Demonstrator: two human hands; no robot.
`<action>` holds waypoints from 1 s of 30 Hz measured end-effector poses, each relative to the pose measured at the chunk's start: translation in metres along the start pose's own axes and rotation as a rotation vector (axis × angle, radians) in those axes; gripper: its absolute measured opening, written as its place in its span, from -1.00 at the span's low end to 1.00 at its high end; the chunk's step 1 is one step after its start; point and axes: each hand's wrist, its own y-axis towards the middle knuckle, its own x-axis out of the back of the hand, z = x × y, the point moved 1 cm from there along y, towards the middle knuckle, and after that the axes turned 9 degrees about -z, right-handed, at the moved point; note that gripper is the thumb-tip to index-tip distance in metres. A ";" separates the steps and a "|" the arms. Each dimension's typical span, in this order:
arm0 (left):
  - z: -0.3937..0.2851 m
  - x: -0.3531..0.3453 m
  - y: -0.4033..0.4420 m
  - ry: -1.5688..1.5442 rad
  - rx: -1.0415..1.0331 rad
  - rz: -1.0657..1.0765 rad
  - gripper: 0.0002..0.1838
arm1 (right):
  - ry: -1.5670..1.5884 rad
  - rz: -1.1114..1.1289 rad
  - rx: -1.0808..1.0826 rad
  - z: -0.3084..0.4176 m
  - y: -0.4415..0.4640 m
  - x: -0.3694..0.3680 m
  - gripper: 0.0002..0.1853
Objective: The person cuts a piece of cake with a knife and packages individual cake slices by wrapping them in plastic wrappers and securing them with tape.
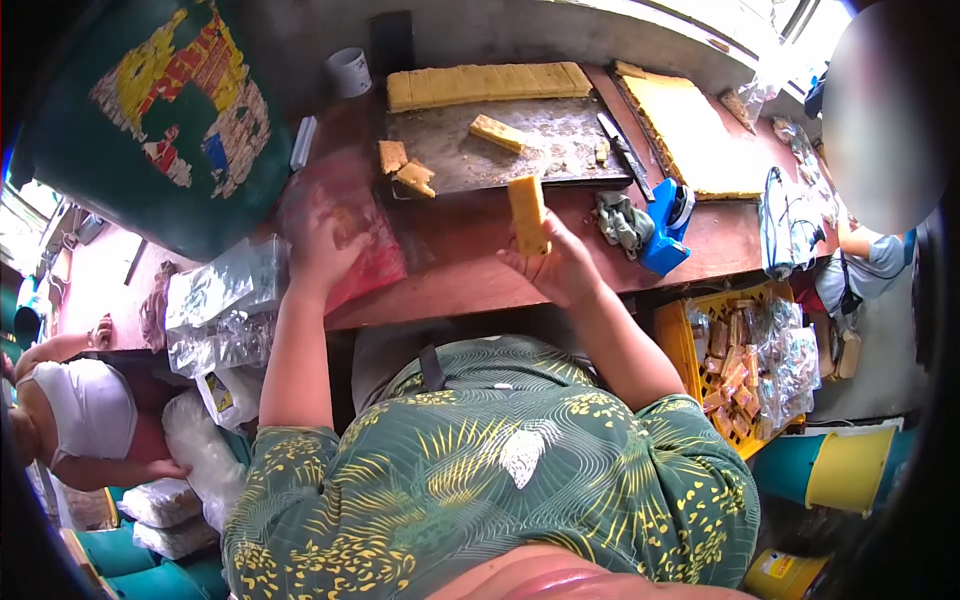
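Note:
In my right hand (565,265) I hold a slice of yellow cake (527,215) upright, just past the table's front edge. My left hand (328,252) is over a red sheet or packet (370,262) with a clear plastic sheen; motion blur smears its fingers and what they touch. Beyond the hands, a metal tray (440,135) carries a row of cut yellow cake (490,84), one loose slice (498,132) and crumbs. Broken cake pieces (413,178) lie at the tray's left front corner. A knife (622,148) rests along its right side.
Clear plastic bags (222,290) hang over the left table edge. A blue tape dispenser (664,232) and a crumpled cloth (624,222) lie right; behind is a cake slab (692,130). A yellow crate (676,330) holds wrapped bars. Two other people (90,410) (872,265) are at the sides.

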 end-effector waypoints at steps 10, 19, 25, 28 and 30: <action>-0.041 -0.001 0.015 -0.332 0.199 -0.207 -0.81 | -0.084 -0.079 0.227 0.038 -0.010 0.044 -0.51; -0.238 -0.049 0.024 -0.604 -0.313 -0.018 -0.79 | -0.129 -0.153 0.312 0.042 -0.008 0.075 -0.53; -0.257 -0.088 0.021 -0.628 -0.262 0.042 -0.76 | -0.110 -0.182 0.370 0.041 -0.007 0.076 -0.52; -0.258 -0.093 0.021 -0.643 -0.272 0.047 -0.75 | -0.126 -0.216 0.348 0.041 -0.007 0.076 -0.53; -0.258 -0.096 0.021 -0.650 -0.280 0.039 -0.74 | -0.125 -0.231 0.348 0.040 -0.006 0.075 -0.53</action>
